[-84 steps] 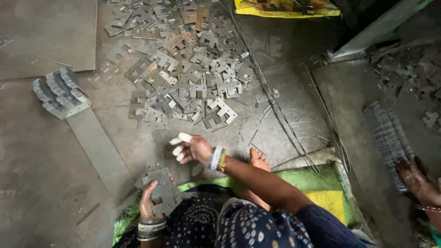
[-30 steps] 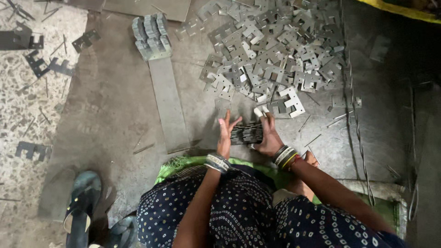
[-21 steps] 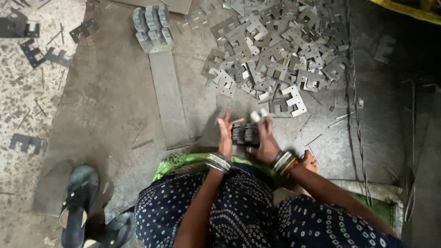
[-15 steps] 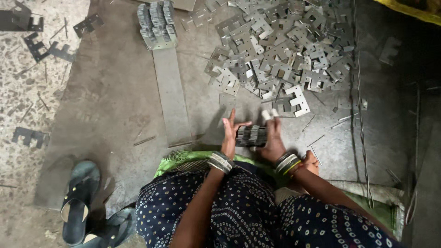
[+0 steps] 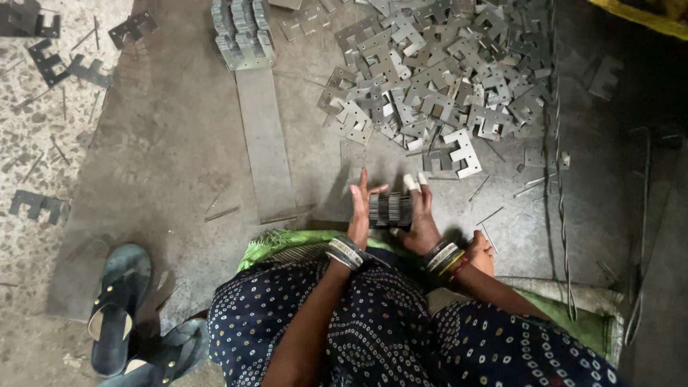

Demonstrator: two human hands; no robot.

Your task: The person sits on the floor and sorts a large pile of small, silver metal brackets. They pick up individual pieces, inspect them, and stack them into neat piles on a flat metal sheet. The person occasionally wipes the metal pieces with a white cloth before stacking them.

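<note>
Floor [image 5: 165,165]: grey concrete, carrying everything I see here. Beyond the fingertips of both hands lies a wide heap of stamped metal plates [image 5: 437,79], flat, E-shaped, loosely overlapped. Up and to the left of the left hand [image 5: 358,211], a long flat metal strip [image 5: 265,143] runs away from me, with a tidy block of stacked plates [image 5: 242,32] at its far end. Well to the left, a dark sandal [image 5: 118,304] sits on the floor.

Between the hands: small stack of plates [image 5: 390,210], held on edge. Left hand presses flat against its left face, fingers spread upward; right hand [image 5: 419,218] clamps the other face, two fingertips wrapped in white tape.

Handling judgement: thin steel, so the stack is stiff and dense for its size, with sharp stamped edges, and the sheets look likely to slide on one another. Best taken by squeezing the two broad end faces, as now, never by the edges.

Packages, labels, signs: none legible; only a yellow sheet [image 5: 638,13] far beyond the right hand.
</note>
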